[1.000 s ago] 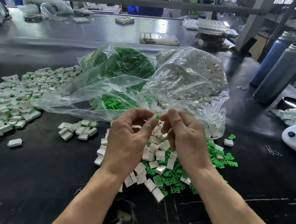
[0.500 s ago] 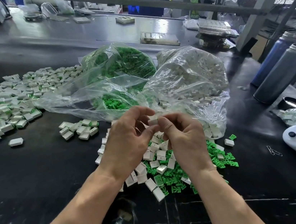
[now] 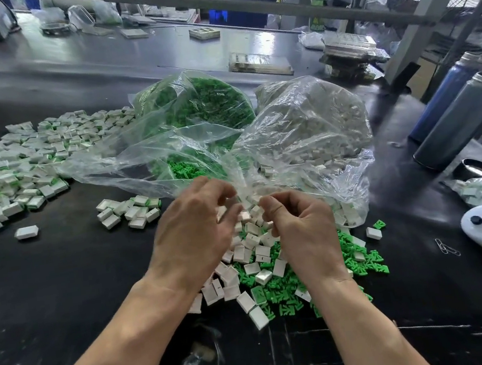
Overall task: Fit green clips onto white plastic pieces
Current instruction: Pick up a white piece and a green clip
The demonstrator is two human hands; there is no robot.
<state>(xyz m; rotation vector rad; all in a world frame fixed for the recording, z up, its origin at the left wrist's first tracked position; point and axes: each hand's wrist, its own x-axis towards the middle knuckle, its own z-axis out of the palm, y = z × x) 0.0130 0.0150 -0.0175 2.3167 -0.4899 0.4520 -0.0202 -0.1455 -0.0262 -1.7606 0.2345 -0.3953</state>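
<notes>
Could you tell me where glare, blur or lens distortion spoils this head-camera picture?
Head view: glare streaks the grey metal bench behind the bags; the left hand is motion-blurred at its fingertips, so what it holds is unclear; the wide lens bows the grey overhead bar and tilts the dark blue bottles; the clear plastic bags carry sheen.

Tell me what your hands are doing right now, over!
Left hand curled round a white piece. Right hand curled tight, its hold hidden. Loose clips and pieces below. Bag flap close behind fingers.
</notes>
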